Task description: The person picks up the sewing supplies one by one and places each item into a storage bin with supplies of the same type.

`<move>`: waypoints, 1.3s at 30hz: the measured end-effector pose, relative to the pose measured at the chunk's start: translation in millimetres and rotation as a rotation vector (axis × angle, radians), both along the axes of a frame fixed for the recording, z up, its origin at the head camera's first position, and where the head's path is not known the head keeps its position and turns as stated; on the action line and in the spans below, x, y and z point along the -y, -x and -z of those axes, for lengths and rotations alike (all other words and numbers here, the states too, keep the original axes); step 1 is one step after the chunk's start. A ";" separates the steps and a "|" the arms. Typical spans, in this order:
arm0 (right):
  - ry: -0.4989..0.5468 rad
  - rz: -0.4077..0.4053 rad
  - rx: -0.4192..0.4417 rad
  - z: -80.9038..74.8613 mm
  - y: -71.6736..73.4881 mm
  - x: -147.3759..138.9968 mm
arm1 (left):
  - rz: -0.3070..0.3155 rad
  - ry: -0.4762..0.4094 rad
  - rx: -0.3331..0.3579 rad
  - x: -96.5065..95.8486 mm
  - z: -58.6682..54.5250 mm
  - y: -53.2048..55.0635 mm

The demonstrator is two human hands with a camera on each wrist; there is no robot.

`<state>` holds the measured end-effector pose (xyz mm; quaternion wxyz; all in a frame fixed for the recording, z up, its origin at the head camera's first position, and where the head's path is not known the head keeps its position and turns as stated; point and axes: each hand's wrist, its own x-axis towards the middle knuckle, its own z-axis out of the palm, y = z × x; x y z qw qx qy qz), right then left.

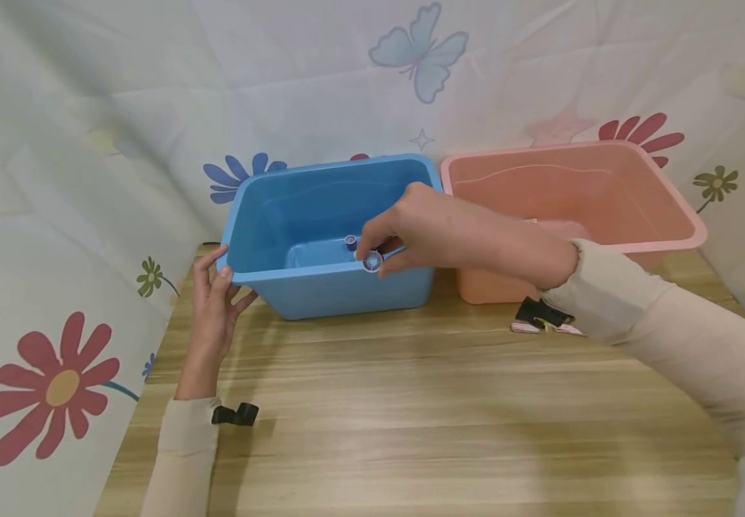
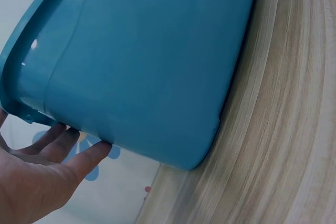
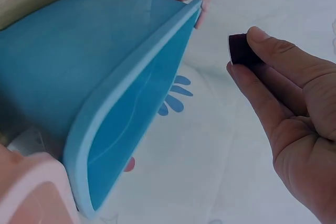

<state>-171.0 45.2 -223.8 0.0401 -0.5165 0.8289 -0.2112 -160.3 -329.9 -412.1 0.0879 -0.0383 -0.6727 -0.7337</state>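
A small spool of dark thread (image 3: 242, 50) with a pale, spoked round end is pinched between the thumb and fingers of my right hand (image 1: 414, 226). In the head view, that hand hangs over the front rim of a blue plastic bin (image 1: 346, 291). On the bin's floor lies another small dark spool (image 1: 350, 242), partly behind the right hand's fingers. My left hand (image 1: 213, 305) grips the bin's front left corner, fingertips at the rim. From the left wrist view, several of its fingers (image 2: 89, 158) press against the bin's outer wall.
A pink bin (image 1: 663, 248) stands right of the blue one, their rims side by side; a small item (image 1: 530, 221) shows inside it. Small pinkish pieces (image 1: 524, 327) lie on the wooden table (image 1: 372, 402) under the right wrist. A patterned cloth (image 1: 320, 79) hangs behind.
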 end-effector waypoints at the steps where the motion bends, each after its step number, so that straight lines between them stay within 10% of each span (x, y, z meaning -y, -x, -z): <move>1: 0.007 0.002 0.001 -2.3 2.0 0.5 | 0.001 -0.001 -0.003 0.1 0.0 0.2; 21: -0.039 -0.059 -0.014 -37.5 60.0 25.8 | -0.010 -0.016 -0.004 -0.6 -0.1 -1.1; 39: 0.026 -0.010 0.047 -23.9 110.2 41.9 | -0.006 -0.020 -0.004 -1.3 -1.6 -0.4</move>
